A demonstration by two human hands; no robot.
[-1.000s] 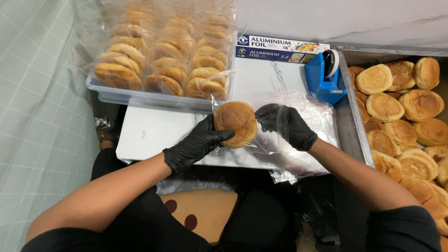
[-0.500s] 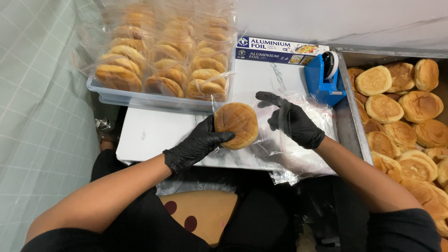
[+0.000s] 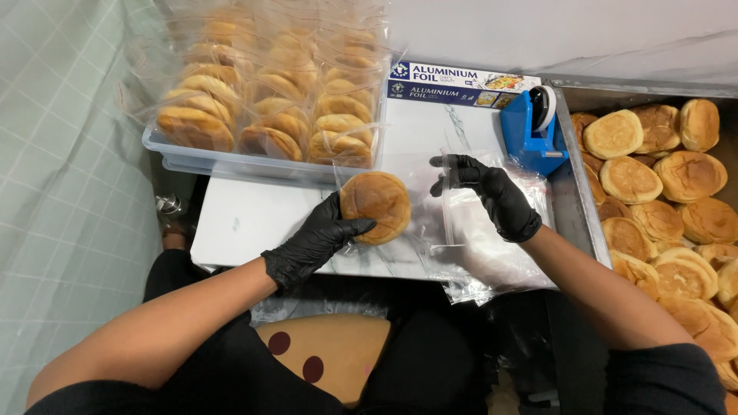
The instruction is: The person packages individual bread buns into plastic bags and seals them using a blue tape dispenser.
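My left hand [image 3: 317, 242], in a black glove, holds a round golden bun [image 3: 376, 206] inside a clear plastic bag [image 3: 419, 230] over the white work surface [image 3: 254, 219]. My right hand [image 3: 492, 194], also gloved, is raised to the right of the bun and pinches the thin edge of the clear bag, with fingers partly spread. A stack of clear bags [image 3: 496, 253] lies under the right hand.
A clear tub [image 3: 231, 161] holds several rows of bagged buns at the back left. A blue tape dispenser [image 3: 534, 127] and a foil box [image 3: 461, 83] sit behind. A metal tray [image 3: 578, 204] of loose buns fills the right side.
My right hand has lifted off the bun and moved right and up, drawing the bag's edge away. The left hand keeps the bun almost in place.
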